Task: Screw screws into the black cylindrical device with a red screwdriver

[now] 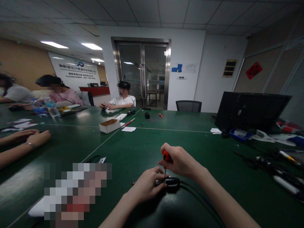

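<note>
My right hand (pixel 177 158) is wrapped round the orange-red and black handle of a screwdriver (pixel 167 155). The thin shaft points straight down, and its tip meets a small black corded device (pixel 173 182) on the green table. My left hand (pixel 149 185) grips this device from the left, fingers curled over its near end. A black cable (pixel 199 193) runs from the device's right side towards the table's near edge. The tip's exact contact point is too small to make out.
An open white box (pixel 110 126) and papers (pixel 129 129) lie ahead to the left. A second screwdriver (pixel 161 116) lies farther back. The monitor (pixel 251 110) stands at right, near cables and a blue tray (pixel 240 134). Other people sit left and opposite; one co-worker's hands (pixel 35 137) rest nearby.
</note>
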`<state>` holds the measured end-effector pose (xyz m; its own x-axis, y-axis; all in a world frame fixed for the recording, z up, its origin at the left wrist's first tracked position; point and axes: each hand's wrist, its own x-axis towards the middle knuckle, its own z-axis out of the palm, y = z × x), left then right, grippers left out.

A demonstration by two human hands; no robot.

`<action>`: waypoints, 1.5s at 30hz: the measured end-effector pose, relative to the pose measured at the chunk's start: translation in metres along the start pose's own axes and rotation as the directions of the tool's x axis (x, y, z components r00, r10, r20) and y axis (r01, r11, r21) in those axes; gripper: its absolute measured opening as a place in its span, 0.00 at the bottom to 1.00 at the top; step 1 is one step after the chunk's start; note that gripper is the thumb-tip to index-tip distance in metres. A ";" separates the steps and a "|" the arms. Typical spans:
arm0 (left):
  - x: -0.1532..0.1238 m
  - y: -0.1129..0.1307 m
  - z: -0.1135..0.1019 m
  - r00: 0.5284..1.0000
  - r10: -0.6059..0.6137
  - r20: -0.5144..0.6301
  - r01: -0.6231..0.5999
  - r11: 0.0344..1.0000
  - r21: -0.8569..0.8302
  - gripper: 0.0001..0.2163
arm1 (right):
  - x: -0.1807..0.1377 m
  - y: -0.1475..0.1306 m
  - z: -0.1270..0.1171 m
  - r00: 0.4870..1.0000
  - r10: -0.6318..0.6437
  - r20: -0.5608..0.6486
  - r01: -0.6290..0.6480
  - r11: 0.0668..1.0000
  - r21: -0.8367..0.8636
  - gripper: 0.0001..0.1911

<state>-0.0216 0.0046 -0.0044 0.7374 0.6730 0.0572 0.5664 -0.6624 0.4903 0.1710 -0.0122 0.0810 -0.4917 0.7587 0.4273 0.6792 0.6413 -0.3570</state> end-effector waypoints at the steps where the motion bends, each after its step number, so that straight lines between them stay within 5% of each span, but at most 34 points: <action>1: 0.000 0.000 0.000 1.000 0.003 0.000 -0.003 1.000 0.006 0.13 | 0.000 0.000 -0.001 1.000 -0.009 0.005 0.009 1.000 -0.023 0.14; 8: 0.001 0.002 -0.001 1.000 -0.015 -0.012 0.015 1.000 0.004 0.19 | -0.005 -0.012 -0.015 0.996 -0.030 0.083 0.039 0.993 -0.116 0.10; 14: 0.002 -0.004 0.003 1.000 0.006 0.016 -0.006 1.000 0.013 0.14 | -0.011 -0.019 -0.027 0.991 0.012 0.133 0.001 0.996 -0.092 0.11; 23: 0.003 -0.006 0.011 0.995 0.102 0.006 -0.102 0.995 -0.014 0.18 | -0.010 -0.022 -0.029 0.988 0.017 0.153 0.026 0.961 -0.274 0.08; 31: 0.002 0.000 0.006 0.998 0.042 0.040 -0.041 0.999 -0.008 0.12 | -0.014 -0.023 -0.033 0.988 0.020 0.156 0.007 0.984 -0.176 0.10; 36: 0.003 -0.003 0.008 0.997 0.067 0.030 -0.067 0.998 -0.004 0.16 | -0.012 -0.020 -0.032 0.990 0.017 0.139 0.022 0.962 -0.273 0.03; 39: 0.003 -0.005 0.010 0.996 0.082 0.014 -0.082 0.997 -0.005 0.19 | -0.011 -0.020 -0.031 0.989 0.032 0.143 0.014 0.951 -0.309 0.10; 45: 0.001 0.000 0.006 0.998 0.064 0.019 -0.064 0.998 -0.003 0.13 | -0.014 -0.024 -0.033 0.991 0.031 0.130 0.009 0.956 -0.292 0.06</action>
<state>-0.0188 0.0036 -0.0097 0.7788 0.6231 0.0724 0.5170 -0.7030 0.4884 0.1795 -0.0418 0.1107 -0.5372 0.7865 0.3047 0.8044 0.5864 -0.0955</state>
